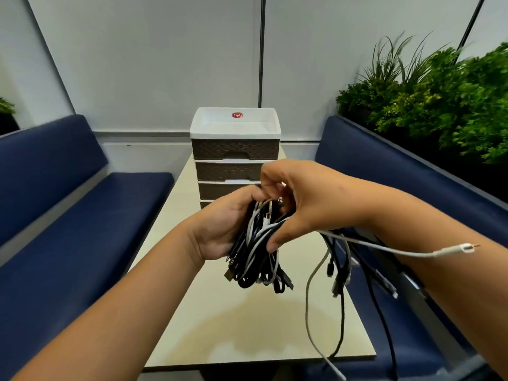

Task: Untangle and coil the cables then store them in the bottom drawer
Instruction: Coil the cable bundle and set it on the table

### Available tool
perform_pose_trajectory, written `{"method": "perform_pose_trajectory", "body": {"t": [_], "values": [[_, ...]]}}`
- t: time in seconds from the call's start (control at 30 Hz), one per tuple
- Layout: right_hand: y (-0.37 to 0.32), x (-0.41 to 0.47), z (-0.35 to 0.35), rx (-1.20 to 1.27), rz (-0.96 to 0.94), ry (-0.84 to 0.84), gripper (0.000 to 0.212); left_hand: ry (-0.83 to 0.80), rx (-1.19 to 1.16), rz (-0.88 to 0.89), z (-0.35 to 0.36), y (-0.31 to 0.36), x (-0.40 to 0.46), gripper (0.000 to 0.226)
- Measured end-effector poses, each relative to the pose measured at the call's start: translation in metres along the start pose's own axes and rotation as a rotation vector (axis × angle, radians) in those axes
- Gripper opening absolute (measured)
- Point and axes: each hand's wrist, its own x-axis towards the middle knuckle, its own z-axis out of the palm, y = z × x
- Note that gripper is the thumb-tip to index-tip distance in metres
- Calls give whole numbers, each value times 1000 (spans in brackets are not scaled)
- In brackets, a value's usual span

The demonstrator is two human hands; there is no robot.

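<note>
1. A messy bundle of cables point(258, 243) is held above the table point(247, 325), gripped by the left hand point(220, 229) and right hand point(297, 204), loose ends dangling right.
2. Nothing's coiled yet.
3. Behind, the drawer unit point(235, 158) is seen shut, so storing is left.
</note>
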Motion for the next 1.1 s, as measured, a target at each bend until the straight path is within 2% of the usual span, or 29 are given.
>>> {"method": "perform_pose_trajectory", "body": {"t": [0.07,0.13,0.23,0.33,0.43,0.53,0.6,0.67,0.73,0.8,0.83,0.87,0.9,0.93,0.97,1.03,1.07,1.1], "values": [[1,1,0,34,54,-24,64,-86,-3,-8,-4,-2,-1,36],[3,2,0,103,96,-88,66,-143,94,-25,-6,-5,-2,44],[8,-1,0,223,114,-226,61,-247,372,-23,-2,-8,-4,32],[17,-6,3,182,103,-356,53,-289,513,-130,-3,-8,-7,20],[31,-13,9,154,140,-374,47,-259,488,-209,-7,-10,-8,29],[47,-17,16,410,192,-289,45,-199,370,-246,-7,-10,-6,26],[65,-20,14,661,244,-137,46,-201,274,-231,-9,-10,-7,22],[87,-28,5,888,353,114,35,-180,175,-191,-14,-10,-11,26],[109,-39,-6,1007,564,424,22,-157,43,-142,-21,-13,-16,27],[117,-53,-8,887,708,776,18,-139,-102,-111,-24,-15,-20,26],[111,-58,-6,758,681,939,19,-129,-156,-102,-25,-17,-21,25],[98,-62,0,627,572,1038,25,-112,-199,-98,-24,-17,-20,25],[79,-65,8,488,409,1035,34,-95,-227,-101,-22,-18,-19,25],[59,-66,19,328,251,925,47,-88,-232,-108,-19,-18,-17,24],[39,-65,31,141,131,743,64,-93,-213,-117,-14,-17,-16,21],[22,-56,53,-228,-5,385,93,-103,-128,-153,-4,-17,-14,13],[19,-48,62,-300,-27,297,98,-119,-85,-175,-1,-17,-14,13],[19,-41,66,-272,-16,254,96,-150,-49,-201,2,-17,-15,14]]}}
